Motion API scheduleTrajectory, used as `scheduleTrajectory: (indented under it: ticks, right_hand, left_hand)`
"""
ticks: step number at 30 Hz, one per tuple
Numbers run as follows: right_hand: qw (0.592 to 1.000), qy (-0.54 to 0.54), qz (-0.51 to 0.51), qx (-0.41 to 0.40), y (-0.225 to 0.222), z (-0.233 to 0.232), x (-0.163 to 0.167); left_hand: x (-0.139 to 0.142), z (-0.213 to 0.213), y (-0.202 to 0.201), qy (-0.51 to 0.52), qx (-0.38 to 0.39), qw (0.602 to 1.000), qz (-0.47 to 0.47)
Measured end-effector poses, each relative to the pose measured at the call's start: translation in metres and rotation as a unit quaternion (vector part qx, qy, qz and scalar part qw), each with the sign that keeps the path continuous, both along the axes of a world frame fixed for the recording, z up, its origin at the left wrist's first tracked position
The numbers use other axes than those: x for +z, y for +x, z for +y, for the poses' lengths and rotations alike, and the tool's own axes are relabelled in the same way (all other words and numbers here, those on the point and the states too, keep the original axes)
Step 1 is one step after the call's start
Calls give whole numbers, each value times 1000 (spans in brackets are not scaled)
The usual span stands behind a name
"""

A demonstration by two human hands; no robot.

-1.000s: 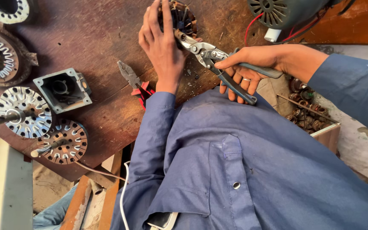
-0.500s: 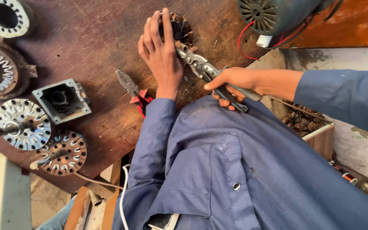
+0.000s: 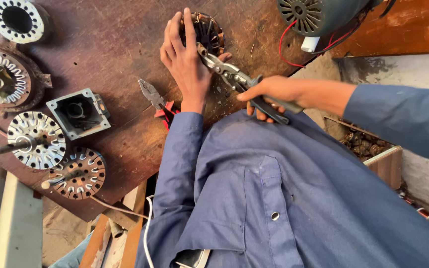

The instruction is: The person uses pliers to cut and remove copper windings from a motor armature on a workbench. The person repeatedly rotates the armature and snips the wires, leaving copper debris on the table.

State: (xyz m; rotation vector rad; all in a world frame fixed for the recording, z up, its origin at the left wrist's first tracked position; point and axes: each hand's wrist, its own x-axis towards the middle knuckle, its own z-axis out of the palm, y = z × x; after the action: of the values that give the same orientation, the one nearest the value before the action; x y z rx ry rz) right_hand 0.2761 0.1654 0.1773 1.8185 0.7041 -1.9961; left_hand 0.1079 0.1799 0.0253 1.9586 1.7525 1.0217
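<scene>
My left hand (image 3: 184, 62) lies flat on the dark wooden table (image 3: 110, 44), fingers pressed against the side of a round motor stator (image 3: 210, 31) with copper windings. My right hand (image 3: 269, 92) grips the handles of grey metal snips (image 3: 232, 77). The jaws of the snips reach into the stator's windings. Red-handled pliers (image 3: 156, 99) lie on the table just left of my left wrist. My blue shirt fills the lower half of the view.
Two round slotted rotor plates (image 3: 38, 139) with shafts, a square grey metal housing (image 3: 78, 113), and two ring stators (image 3: 16, 20) sit at the left. A grey motor (image 3: 319, 15) with red wires stands at top right. A box of scrap (image 3: 368, 146) is at right.
My right hand has drawn the snips in closer, and the jaws now sit in the stator windings. The view has shifted, and my left hand stays on the stator.
</scene>
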Motion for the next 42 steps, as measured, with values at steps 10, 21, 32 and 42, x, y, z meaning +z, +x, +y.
scheduleTrajectory:
  ticks: [10,21,32,42]
  right_hand:
    - [998,-49,44,15,6,23,24]
    - [994,-93,52,-2,-10,31,26]
    - [997,-1,-2,-78,-11,-3,-5]
    - [992,127,3,26,48,-31,-16]
  left_hand:
    - [-10,1,7,-35,22,999,13]
    - [-5,-2,12,-16,24,999,29]
    - [8,0,10,-27,13,999,24]
    - [8,27,-32,-52,-121,988,-82]
